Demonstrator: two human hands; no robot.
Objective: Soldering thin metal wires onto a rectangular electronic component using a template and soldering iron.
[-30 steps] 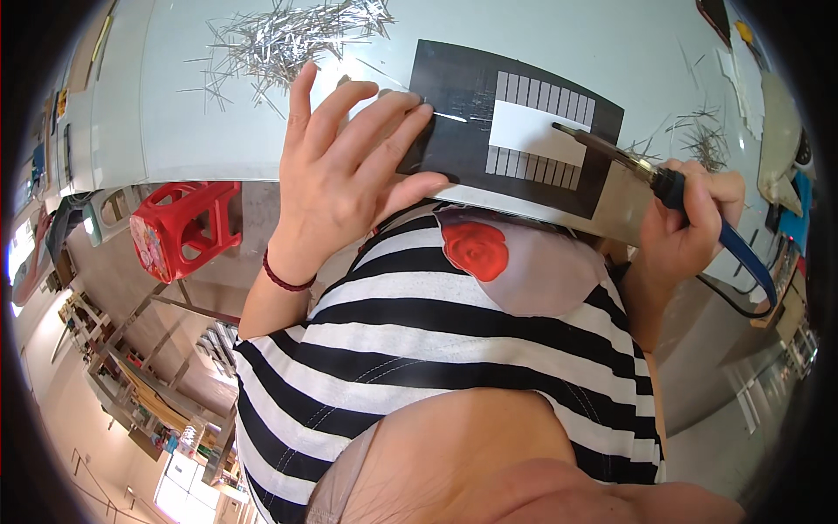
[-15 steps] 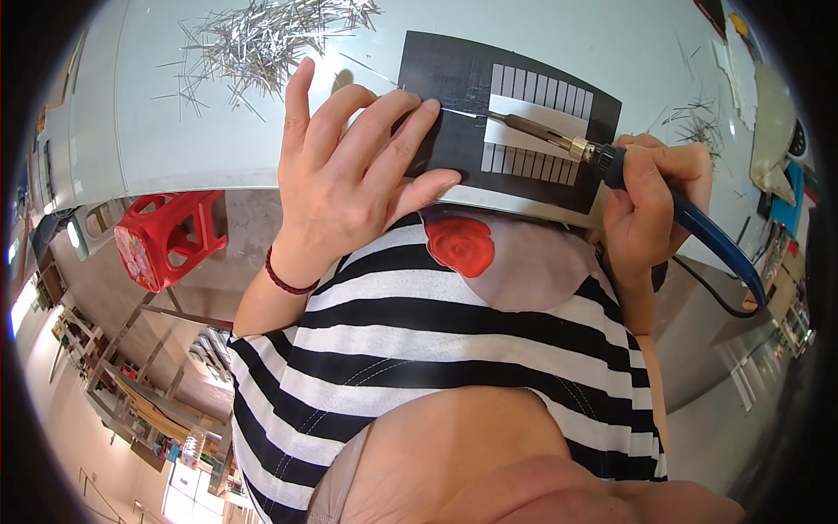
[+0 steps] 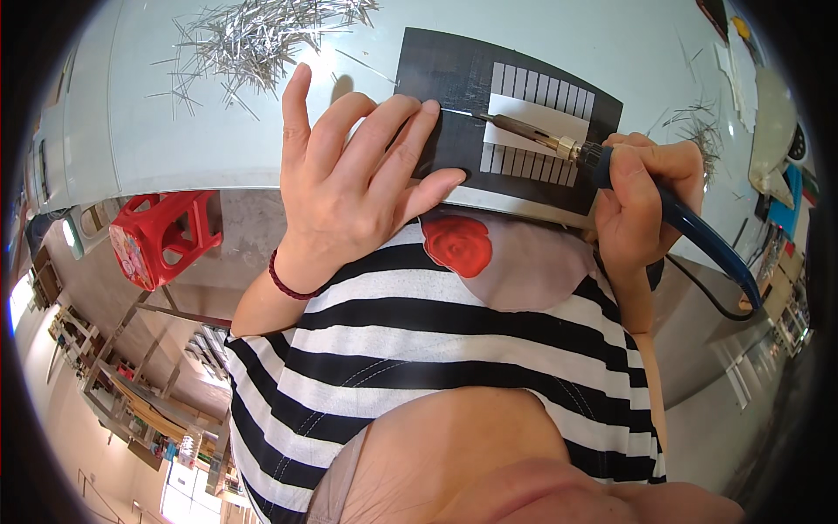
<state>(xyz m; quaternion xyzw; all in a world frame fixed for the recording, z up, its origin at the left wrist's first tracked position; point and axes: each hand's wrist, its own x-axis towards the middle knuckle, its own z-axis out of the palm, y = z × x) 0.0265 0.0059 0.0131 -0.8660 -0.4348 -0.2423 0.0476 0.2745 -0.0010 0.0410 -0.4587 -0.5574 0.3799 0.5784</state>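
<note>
Black board [image 3: 449,65] on the pale table [image 3: 157,131], at its near edge; lower left part hidden under the left hand [image 3: 345,183]. Silver wire [image 3: 458,112] on the board, between left index fingertip and the iron tip. Its left end goes under the fingers, can't see where it stops. Another thin line runs from the upper left toward the same fingers; can't tell if it's the same piece.

Left hand: fingers spread wide, thumb apart, index tip down on the wire, nothing gripped. Underside of palm not visible.

Right hand [image 3: 650,192]: closed around the handle of the soldering iron [image 3: 572,150], fingers covering most of the grip. Dark tip meets or nearly meets the wire's right end; contact too small to confirm. Iron shaft crosses the white panel [image 3: 532,122] and hides part of it. Black cable [image 3: 720,310] loops below the blue tail, then is lost behind the right hand.

Pile of metal sticks [image 3: 253,39] upper left, cut by the frame top. Sparser scatter [image 3: 698,113] on the right, partly behind the right hand. Far-right clutter: too distorted to identify.
</note>
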